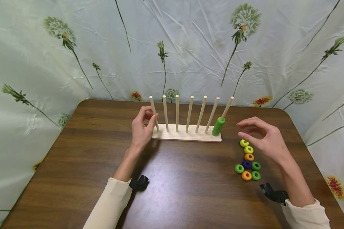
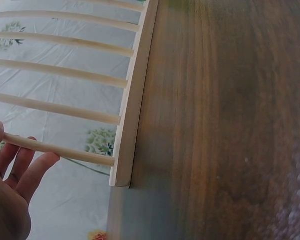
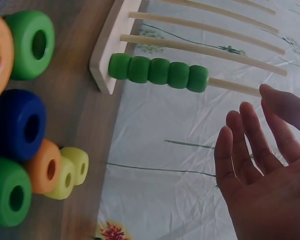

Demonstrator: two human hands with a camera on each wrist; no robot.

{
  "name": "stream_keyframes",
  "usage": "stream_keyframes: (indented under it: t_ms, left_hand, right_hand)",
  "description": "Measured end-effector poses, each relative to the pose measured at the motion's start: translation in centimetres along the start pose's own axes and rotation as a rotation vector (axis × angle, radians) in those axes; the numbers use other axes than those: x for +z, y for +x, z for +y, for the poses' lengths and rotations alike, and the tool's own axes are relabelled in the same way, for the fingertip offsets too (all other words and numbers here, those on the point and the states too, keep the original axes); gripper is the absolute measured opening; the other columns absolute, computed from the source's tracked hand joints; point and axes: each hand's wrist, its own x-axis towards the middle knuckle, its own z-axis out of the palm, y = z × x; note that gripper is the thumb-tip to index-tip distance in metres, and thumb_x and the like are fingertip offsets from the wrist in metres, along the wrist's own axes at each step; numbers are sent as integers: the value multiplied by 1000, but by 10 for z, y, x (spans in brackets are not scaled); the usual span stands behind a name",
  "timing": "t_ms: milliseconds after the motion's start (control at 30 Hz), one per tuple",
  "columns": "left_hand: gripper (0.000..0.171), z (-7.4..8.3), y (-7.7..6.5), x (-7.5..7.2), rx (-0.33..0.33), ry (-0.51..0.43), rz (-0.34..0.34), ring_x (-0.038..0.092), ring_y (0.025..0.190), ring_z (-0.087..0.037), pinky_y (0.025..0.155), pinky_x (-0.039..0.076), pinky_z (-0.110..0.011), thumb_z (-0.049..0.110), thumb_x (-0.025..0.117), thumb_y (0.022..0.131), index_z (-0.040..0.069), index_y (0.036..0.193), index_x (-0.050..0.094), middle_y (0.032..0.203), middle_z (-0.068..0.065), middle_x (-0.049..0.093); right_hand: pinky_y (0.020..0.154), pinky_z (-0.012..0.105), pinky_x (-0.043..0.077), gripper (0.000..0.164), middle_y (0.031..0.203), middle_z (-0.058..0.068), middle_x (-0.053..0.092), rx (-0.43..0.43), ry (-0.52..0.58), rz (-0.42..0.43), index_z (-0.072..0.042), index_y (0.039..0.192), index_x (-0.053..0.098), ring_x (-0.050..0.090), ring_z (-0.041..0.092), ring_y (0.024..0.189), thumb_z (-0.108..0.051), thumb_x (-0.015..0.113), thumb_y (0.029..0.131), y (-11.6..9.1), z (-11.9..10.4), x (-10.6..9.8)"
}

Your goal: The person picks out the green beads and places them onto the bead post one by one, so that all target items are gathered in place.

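My left hand [image 1: 143, 127] pinches the leftmost peg [image 2: 79, 155] of a pale wooden peg rack [image 1: 186, 136], thumb on one side and fingers on the other. Several upright pegs stand in a row on its flat base. On the rightmost peg is a stack of green rings [image 1: 218, 127]; the other pegs carry none. To the right of the rack, my right hand [image 1: 265, 141] hovers with fingers bent loosely and nothing between them. In the right wrist view, its palm and fingertips [image 3: 224, 135] show beside the ringed peg, apart from the stack.
Below the right hand, loose rings lie on the brown table [image 1: 177, 190]: yellow ones, orange ones, several green ones and a dark blue ring [image 3: 14, 125]. A flower-patterned curtain [image 1: 189, 47] hangs behind the table. Each wrist wears a black strap mount [image 1: 139, 183].
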Motion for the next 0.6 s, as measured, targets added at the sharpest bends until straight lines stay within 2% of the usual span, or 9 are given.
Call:
stream_keyframes:
  t_ms: [167,300,400,600]
  left_hand:
    - [17,1,0,0,-3,-3,3,68,76,-22,57,60,-19,7,72,97,2,110,64,84,-18,70]
    - [16,1,0,0,-11,-3,-3,69,76,-24,57,64,-32,6,72,97,2,111,64,85,-18,70]
    - [16,1,-1,-1,-18,3,-4,69,76,-25,57,64,-36,6,72,97,2,110,64,84,-18,70]
    - [17,1,-2,0,-27,1,-4,68,76,-26,57,64,-34,6,72,97,3,111,64,83,-18,69]
  right_hand:
    - [86,9,54,34,112,1,71,13,-32,-51,-10,111,74,68,3,91,8,81,83,-7,5,1]
    - [87,7,52,31,113,-1,71,46,-60,-79,-16,109,75,67,1,94,2,82,85,-12,7,3]
    - [86,7,52,30,115,-2,71,66,-69,-91,-18,109,75,65,-1,98,1,82,85,-16,9,4]
    - [86,11,54,31,115,0,71,62,-52,-127,-18,109,74,65,-1,103,1,82,86,-22,12,6]
